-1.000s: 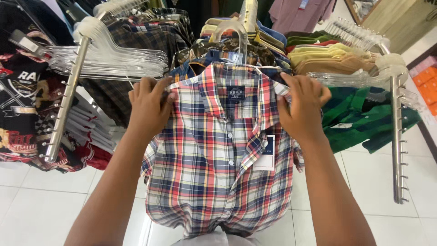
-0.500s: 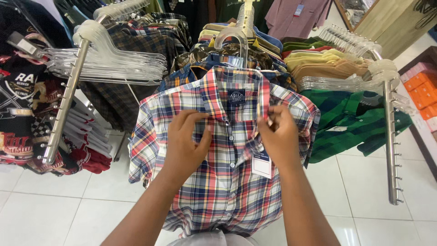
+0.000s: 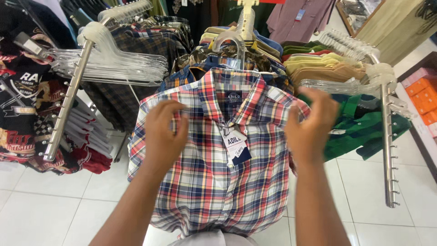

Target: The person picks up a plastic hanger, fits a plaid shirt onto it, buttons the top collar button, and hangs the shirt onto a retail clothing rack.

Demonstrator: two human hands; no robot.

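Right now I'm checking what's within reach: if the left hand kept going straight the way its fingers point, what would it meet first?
The left hand points up and forward at the red, white and blue plaid short-sleeved shirt. It would probably meet that shirt's shoulder first, near the collar; whether it already touches is unclear.

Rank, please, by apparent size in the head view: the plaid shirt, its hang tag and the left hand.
1. plaid shirt, by far the largest.
2. left hand, though it is nearer the camera, which inflates it.
3. hang tag, smallest.
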